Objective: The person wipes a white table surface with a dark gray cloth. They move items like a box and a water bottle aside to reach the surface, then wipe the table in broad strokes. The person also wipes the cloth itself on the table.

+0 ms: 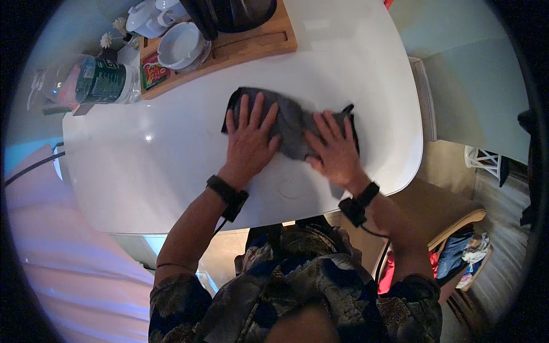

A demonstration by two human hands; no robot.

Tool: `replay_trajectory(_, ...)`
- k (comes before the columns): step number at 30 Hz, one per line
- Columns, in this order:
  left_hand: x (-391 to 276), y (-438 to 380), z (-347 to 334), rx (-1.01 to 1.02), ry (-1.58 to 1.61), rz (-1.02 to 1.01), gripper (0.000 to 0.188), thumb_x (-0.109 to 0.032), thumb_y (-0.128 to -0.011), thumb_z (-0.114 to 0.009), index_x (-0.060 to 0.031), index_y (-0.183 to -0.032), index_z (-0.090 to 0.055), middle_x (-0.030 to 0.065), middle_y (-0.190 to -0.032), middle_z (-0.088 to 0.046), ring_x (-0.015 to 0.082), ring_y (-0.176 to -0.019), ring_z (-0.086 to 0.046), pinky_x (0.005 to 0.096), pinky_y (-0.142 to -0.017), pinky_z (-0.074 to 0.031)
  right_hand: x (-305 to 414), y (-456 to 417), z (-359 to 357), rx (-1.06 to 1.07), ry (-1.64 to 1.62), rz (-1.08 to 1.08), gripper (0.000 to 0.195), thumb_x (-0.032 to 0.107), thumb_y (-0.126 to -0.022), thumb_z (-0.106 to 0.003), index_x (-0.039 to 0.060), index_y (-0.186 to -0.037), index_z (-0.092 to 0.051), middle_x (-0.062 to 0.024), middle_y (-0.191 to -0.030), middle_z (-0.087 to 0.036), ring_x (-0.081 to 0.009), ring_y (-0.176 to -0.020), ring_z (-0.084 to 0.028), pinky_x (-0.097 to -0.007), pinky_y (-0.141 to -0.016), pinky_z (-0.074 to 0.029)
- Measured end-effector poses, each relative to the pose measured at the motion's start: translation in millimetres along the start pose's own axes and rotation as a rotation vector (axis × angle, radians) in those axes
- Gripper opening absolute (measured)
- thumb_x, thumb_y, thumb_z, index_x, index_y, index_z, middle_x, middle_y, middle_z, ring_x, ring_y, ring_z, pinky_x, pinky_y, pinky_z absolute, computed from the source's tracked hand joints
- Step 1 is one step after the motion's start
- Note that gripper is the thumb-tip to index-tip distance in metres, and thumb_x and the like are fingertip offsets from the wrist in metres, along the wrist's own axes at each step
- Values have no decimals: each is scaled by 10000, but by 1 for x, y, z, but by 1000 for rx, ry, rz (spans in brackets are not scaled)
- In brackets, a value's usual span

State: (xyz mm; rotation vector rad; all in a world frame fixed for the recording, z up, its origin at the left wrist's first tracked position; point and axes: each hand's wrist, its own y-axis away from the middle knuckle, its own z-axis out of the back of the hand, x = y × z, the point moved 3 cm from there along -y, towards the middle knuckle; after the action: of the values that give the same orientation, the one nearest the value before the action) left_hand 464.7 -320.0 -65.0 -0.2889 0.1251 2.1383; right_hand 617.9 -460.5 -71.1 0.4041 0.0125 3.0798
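Observation:
A dark grey cloth (292,122) with black edges lies bunched on the white table (171,171), and both of my hands press on it. My left hand (251,137) is spread flat over its left part, fingers apart. On the right part rests my right hand (333,148), palm down, with its fingers spread too. A small black loop sticks up at the cloth's upper right corner. Each wrist wears a black strap with a small box and a cable. The cloth under the palms is hidden.
At the table's back left stands a wooden tray (253,47) with a white bowl (180,45), white cups and a black vessel. A large clear plastic bottle (103,81) lies beside it. A brown chair (433,210) and a container of clothes (456,257) are at the right.

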Motion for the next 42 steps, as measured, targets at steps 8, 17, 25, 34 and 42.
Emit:
replay_trajectory(8,-8,-86,-16,-168,-78,-65,580,-380,-866,-514,-89,-1362,-438,159,-1493,-293,387,-1361,-265,642,-1052,-194,-77,-85,14,-278,241,-114,555,346,-792,-623,168,-1304,-503,-106,-1462,-359,-326,-1366,-294,-620,-1050,-261)
replay_trajectory(17,-28,-45,-16,26,8,-210,579,-338,-846,-570,-123,-1369,-446,131,-1500,-272,366,-1399,-185,633,-1064,-181,-23,7,-4,-106,141,-319,597,463,-890,-435,110,-1371,-454,-158,-1530,-224,-367,-1419,-180,-622,-1094,-147)
replay_trajectory(25,-63,-58,-25,-24,230,-312,615,-290,-804,-576,-48,-1354,-445,145,-1508,-265,363,-1411,-166,625,-1083,-132,-44,23,8,-68,174,-333,657,362,-743,-568,126,-1350,-484,-154,-1519,-258,-347,-1425,-181,-611,-1108,-144)
replay_trajectory(34,-85,-137,-46,-93,142,-212,571,-303,-852,-513,-26,-1347,-448,143,-1512,-262,352,-1412,-176,592,-1098,-147,-128,-26,26,-83,251,-274,654,324,-757,-577,103,-1362,-462,-139,-1530,-241,-326,-1431,-167,-592,-1114,-151)
replay_trajectory(42,-78,-225,-52,-230,22,-14,579,-339,-857,-536,-105,-1376,-434,139,-1490,-319,374,-1384,-243,618,-1073,-188,-203,-97,37,-256,301,-208,594,393,-827,-564,136,-1355,-475,-131,-1479,-325,-337,-1378,-271,-626,-1066,-231)
